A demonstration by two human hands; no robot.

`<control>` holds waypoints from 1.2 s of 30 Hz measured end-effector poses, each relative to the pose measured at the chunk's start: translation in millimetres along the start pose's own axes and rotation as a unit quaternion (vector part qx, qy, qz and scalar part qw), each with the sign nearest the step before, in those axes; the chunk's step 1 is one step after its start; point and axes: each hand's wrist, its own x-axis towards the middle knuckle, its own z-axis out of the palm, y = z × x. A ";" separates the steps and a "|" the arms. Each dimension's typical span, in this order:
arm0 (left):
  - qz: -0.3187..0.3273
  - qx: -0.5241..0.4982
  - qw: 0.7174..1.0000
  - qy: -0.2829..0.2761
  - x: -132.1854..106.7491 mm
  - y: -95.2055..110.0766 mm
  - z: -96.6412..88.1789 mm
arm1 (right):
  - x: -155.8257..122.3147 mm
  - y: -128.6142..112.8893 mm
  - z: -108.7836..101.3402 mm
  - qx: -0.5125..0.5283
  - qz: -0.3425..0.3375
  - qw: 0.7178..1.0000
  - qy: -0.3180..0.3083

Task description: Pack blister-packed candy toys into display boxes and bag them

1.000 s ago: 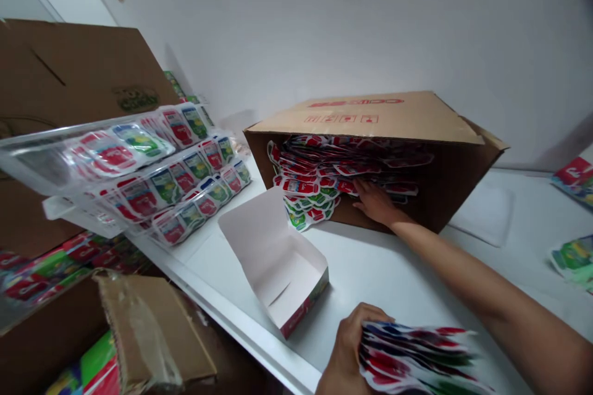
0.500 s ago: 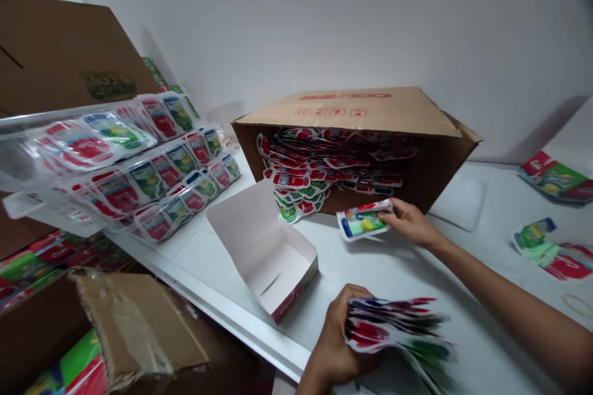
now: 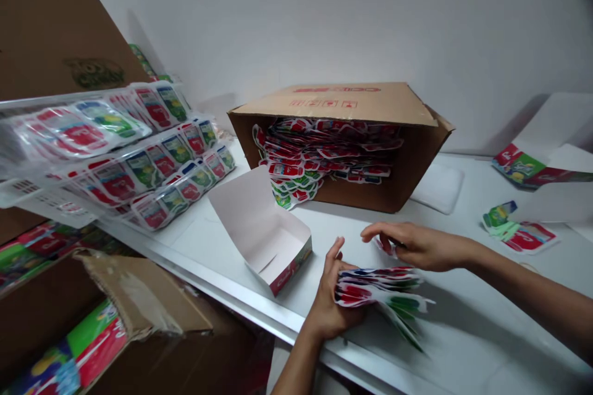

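My left hand (image 3: 334,296) grips a thick stack of red, green and blue printed packets (image 3: 382,293) at the near edge of the white table (image 3: 467,333). My right hand (image 3: 412,245) hovers just above that stack, fingers curled around one packet that is mostly hidden under the palm. Behind the hands lies a cardboard box (image 3: 365,105) on its side, its open mouth full of the same packets. A small open white carton (image 3: 264,237) with a printed outside stands left of my hands.
Clear plastic trays (image 3: 111,148) of packets are stacked at the left. Large cardboard boxes (image 3: 115,321) sit below and behind them. Loose packets (image 3: 519,231) and flattened cartons (image 3: 532,166) lie at the right. A white pad (image 3: 438,188) rests beside the box.
My right hand drew a packet out of the box on its side and carried it back over the stack in my left hand. The view shifted slightly right.
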 end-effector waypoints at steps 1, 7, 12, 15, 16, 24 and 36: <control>0.003 0.002 1.000 -0.008 0.0 0.4 -0.6 | 0.1 -4.9 2.5 0.025 -0.002 0.999 -0.025; 0.002 0.004 0.999 -0.039 -0.7 2.7 -1.9 | 9.4 -11.0 24.9 0.230 -0.054 0.968 -0.079; -0.015 -0.052 0.999 0.009 -3.7 0.0 4.6 | 4.9 5.7 40.6 0.257 0.040 0.964 0.057; -0.050 -0.080 0.995 0.036 -2.5 1.8 8.0 | -8.3 5.3 45.7 0.230 0.105 0.963 0.093; -0.057 -0.080 0.995 0.033 -1.5 2.8 8.1 | -13.2 4.1 46.6 0.229 0.108 0.963 0.091; -0.059 -0.046 0.996 -0.037 -2.0 6.1 -2.5 | 8.2 33.0 30.6 0.313 0.073 0.946 0.035; -0.157 -0.106 0.981 -0.031 -5.1 -31.0 6.4 | 235.3 107.8 -15.0 -0.114 -0.003 0.962 0.249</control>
